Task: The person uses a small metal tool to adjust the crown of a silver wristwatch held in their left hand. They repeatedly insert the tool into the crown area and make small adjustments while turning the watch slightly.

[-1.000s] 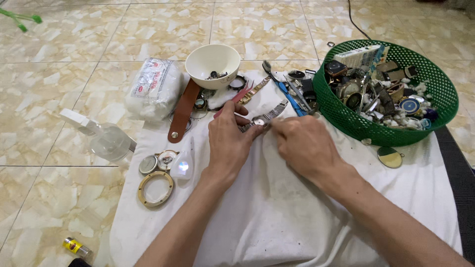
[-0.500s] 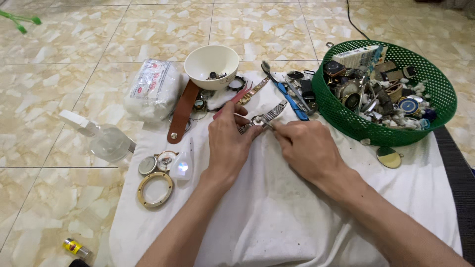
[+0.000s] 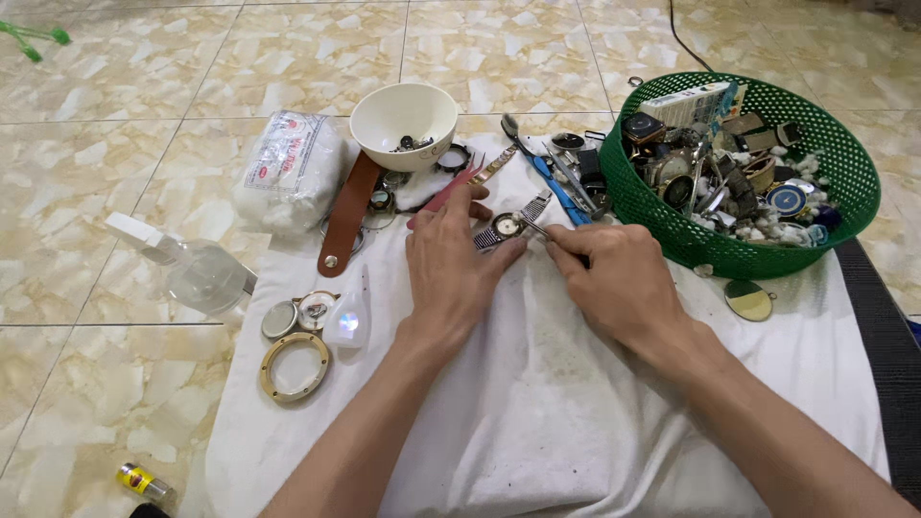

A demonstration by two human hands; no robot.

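left hand fingers pin wristwatch | right hand pinches thin tool, apparently tweezers | risk: tip slips, scratches watch

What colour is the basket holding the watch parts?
Green; the basket shows clearly in the head view.

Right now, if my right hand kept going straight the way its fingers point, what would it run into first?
The right hand points up and left, holding a thin tool at the wristwatch pinned by the left hand. It would likely meet that watch first, then the left fingers.
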